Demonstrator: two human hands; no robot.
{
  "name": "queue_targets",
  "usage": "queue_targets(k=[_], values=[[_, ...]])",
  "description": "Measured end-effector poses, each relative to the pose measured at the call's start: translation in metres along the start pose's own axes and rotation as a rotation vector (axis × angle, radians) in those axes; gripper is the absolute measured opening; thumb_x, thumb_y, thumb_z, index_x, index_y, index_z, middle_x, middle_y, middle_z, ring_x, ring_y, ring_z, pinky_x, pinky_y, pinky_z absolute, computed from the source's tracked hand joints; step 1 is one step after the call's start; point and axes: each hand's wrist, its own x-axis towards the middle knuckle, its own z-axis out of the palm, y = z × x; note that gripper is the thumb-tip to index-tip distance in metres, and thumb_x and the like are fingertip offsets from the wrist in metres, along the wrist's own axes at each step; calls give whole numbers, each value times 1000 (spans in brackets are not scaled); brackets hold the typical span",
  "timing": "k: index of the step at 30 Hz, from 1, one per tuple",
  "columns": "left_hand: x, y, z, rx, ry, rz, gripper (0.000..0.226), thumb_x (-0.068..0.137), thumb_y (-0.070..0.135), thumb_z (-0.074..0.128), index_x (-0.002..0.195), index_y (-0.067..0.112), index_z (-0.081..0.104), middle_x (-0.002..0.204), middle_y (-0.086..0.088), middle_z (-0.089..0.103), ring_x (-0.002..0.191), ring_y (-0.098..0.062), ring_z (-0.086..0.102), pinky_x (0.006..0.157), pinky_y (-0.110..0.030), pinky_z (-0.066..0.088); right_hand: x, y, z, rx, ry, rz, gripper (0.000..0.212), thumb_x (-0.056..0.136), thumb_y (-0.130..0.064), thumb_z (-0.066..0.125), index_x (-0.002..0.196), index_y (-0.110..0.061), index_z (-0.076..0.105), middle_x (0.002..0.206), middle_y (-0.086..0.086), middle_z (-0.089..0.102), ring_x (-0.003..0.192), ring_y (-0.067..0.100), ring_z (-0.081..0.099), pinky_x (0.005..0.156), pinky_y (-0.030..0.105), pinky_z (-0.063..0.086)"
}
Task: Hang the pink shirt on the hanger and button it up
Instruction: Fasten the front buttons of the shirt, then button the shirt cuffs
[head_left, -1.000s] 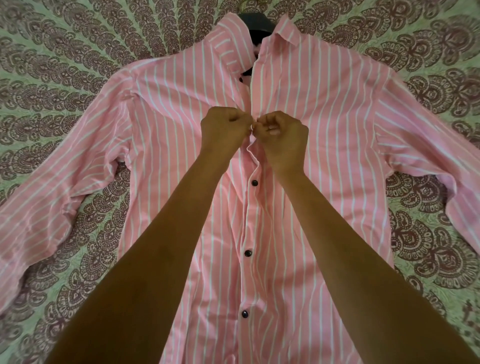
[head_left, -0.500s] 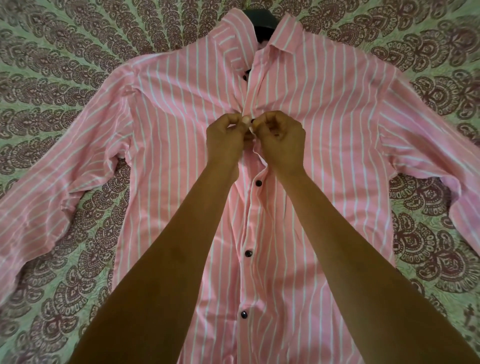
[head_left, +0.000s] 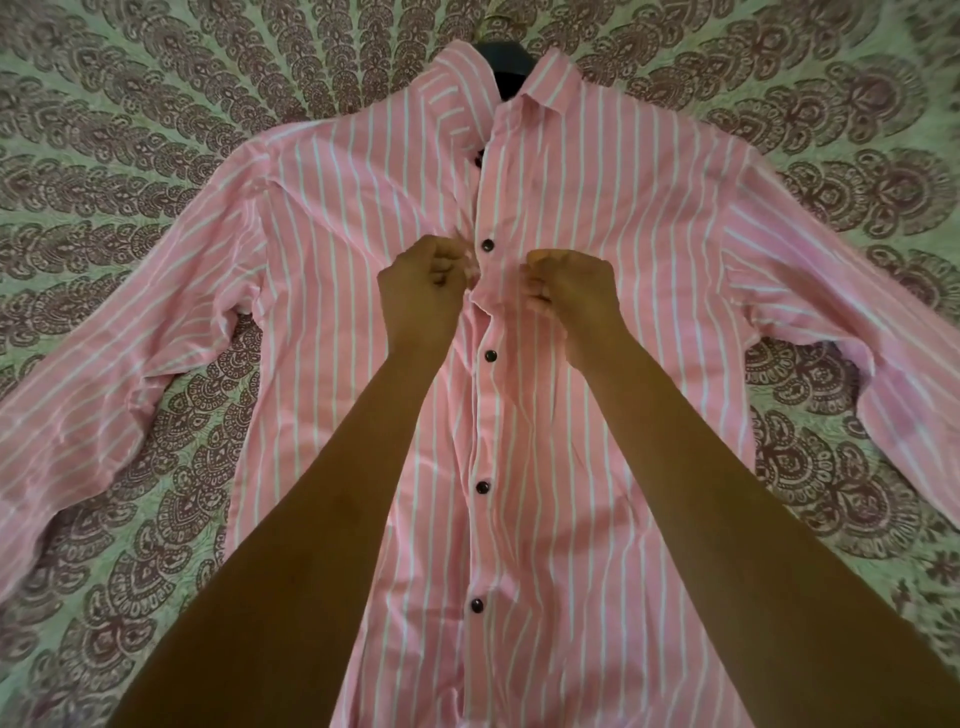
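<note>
The pink shirt (head_left: 613, 218) with white stripes lies flat, front up, sleeves spread to both sides. A dark hanger (head_left: 506, 54) shows inside the collar at the top. Several dark buttons run down the front placket; one (head_left: 487, 245) sits closed just above my hands. My left hand (head_left: 423, 291) pinches the left edge of the placket, fingers curled. My right hand (head_left: 569, 288) is curled on the right front panel, a small gap away from the left hand. The collar button (head_left: 480, 156) is partly hidden under the placket edge.
A green bedsheet (head_left: 156, 104) with a dark maroon mandala pattern lies under the shirt and fills the whole view. My forearms cross the lower half of the shirt.
My hands were pressed together over a chest button; they have moved apart and slightly down. That button now shows through the placket, fastened.
</note>
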Motion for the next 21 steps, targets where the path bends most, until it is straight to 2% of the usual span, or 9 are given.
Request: queue_targets(k=[3, 6, 9, 11, 13, 14, 15, 17, 21], values=[[-23, 12, -6, 28, -37, -16, 23, 77, -4, 53, 85, 11, 69, 81, 3, 68, 72, -2, 63, 70, -12, 47, -24, 11, -23, -97, 37, -43, 27, 87, -3, 51, 69, -22, 58, 71, -4, 58, 63, 7, 54, 64, 16, 47], [-57, 30, -11, 49, -183, -31, 19, 79, -3, 61, 87, 13, 69, 96, -3, 69, 80, -13, 64, 76, -17, 50, -65, 18, -50, -159, 51, -65, 23, 89, -13, 53, 73, -28, 55, 73, -13, 56, 63, -4, 52, 54, 6, 41], [-103, 57, -17, 79, -322, -10, 16, 81, 2, 65, 95, 8, 69, 104, -6, 68, 77, -11, 61, 72, -1, 44, -118, 23, -79, -86, 94, -68, 22, 87, -15, 58, 73, -32, 56, 64, -16, 61, 55, -15, 55, 61, 8, 41], [-133, 78, -17, 131, -379, 20, 17, 82, 6, 65, 98, 8, 69, 105, -6, 68, 78, -10, 60, 67, 2, 39, -157, 19, -102, 174, 58, -52, 20, 62, -20, 81, 58, -26, 62, 50, -14, 63, 49, -9, 58, 61, 13, 46], [-162, 99, -10, 163, -447, 44, 18, 83, 8, 65, 100, 8, 69, 106, -5, 68, 83, -12, 61, 71, -5, 40, -182, 28, -139, 234, 176, -154, 41, 21, -26, 92, 34, -18, 54, 42, -4, 59, 46, 6, 60, 57, 15, 50], [-171, 102, -7, 172, -469, 46, 17, 83, 8, 65, 100, 8, 69, 106, -5, 68, 85, -14, 62, 72, -6, 39, -195, 32, -148, 202, 181, -178, 41, 23, -27, 92, 33, -18, 53, 45, -3, 59, 49, 8, 61, 59, 16, 50], [-185, 113, 0, 181, -506, 68, 16, 83, 8, 65, 99, 8, 69, 106, -6, 69, 86, -14, 62, 71, -4, 38, -218, 30, -162, 82, 205, -156, 34, 42, -25, 90, 42, -20, 57, 53, -4, 60, 55, 7, 59, 65, 19, 49], [-207, 128, 15, 211, -582, 106, 15, 83, 10, 65, 97, 9, 70, 103, -6, 69, 85, -13, 62, 70, -6, 38, -242, 40, -186, 58, 274, 11, 22, 81, -12, 65, 62, -22, 61, 70, -2, 63, 65, 8, 54, 72, 27, 43], [-251, 155, 65, 266, -717, 145, 14, 84, 13, 64, 97, 12, 70, 101, -4, 69, 82, -11, 61, 78, -16, 40, -264, 60, -255, 34, 534, 55, 22, 90, -13, 53, 84, 2, 67, 97, 22, 68, 82, 20, 57, 76, 33, 45]])
